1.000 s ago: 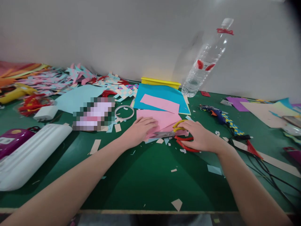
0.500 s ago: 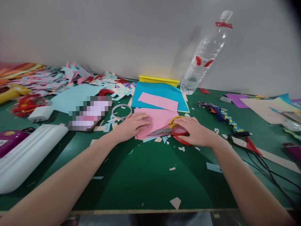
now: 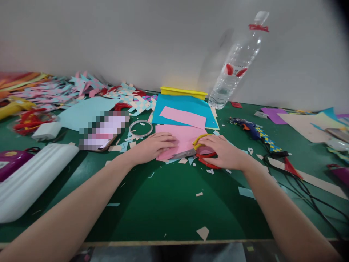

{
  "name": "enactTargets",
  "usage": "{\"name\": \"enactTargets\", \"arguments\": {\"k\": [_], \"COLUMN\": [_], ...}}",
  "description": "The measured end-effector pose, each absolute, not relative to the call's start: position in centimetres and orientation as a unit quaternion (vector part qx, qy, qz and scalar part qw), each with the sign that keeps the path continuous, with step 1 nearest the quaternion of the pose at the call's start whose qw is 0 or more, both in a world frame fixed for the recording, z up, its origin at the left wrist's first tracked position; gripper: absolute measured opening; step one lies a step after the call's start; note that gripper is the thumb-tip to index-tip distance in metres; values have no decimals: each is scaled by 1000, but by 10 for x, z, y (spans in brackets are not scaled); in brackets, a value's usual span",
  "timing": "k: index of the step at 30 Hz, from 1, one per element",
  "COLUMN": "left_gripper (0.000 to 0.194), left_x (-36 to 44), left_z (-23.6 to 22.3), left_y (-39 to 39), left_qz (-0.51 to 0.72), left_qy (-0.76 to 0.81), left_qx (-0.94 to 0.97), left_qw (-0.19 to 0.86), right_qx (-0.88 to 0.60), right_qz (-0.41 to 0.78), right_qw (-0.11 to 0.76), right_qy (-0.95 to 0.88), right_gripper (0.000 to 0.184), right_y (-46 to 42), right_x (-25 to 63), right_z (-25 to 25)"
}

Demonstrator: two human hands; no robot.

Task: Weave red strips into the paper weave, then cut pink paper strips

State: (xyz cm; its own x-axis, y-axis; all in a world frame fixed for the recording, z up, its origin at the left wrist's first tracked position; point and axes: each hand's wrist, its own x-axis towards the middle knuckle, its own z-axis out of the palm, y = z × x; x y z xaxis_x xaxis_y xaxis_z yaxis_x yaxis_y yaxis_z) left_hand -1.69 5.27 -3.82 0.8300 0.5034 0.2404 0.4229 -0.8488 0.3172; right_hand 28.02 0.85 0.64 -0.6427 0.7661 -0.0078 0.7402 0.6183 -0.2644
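Gripping scissors (image 3: 190, 153) — right hand (image 3: 225, 153) curled round them, left hand (image 3: 152, 146) flat on pink paper (image 3: 188, 136).

The bare left forearm (image 3: 79, 198) enters from eight o'clock, its hand (image 3: 155, 146) palm down with fingers nearly straight, pointing between two and three. The bare right forearm (image 3: 280, 203) enters from four o'clock, wrist nearly straight, its hand (image 3: 222, 152) curled, fingers toward nine or ten, apart from the left.
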Motion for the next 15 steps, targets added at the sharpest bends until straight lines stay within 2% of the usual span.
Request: {"name": "enactTargets", "arguments": {"k": [15], "left_gripper": [38], "left_x": [-17], "left_z": [-46], "left_y": [58], "left_qz": [158], "left_qy": [249], "left_qx": [944], "left_qw": [150], "right_qx": [-407], "right_qz": [150], "right_qw": [48], "right_qy": [-900], "right_gripper": [42], "right_y": [11], "right_x": [284], "right_z": [8]}}
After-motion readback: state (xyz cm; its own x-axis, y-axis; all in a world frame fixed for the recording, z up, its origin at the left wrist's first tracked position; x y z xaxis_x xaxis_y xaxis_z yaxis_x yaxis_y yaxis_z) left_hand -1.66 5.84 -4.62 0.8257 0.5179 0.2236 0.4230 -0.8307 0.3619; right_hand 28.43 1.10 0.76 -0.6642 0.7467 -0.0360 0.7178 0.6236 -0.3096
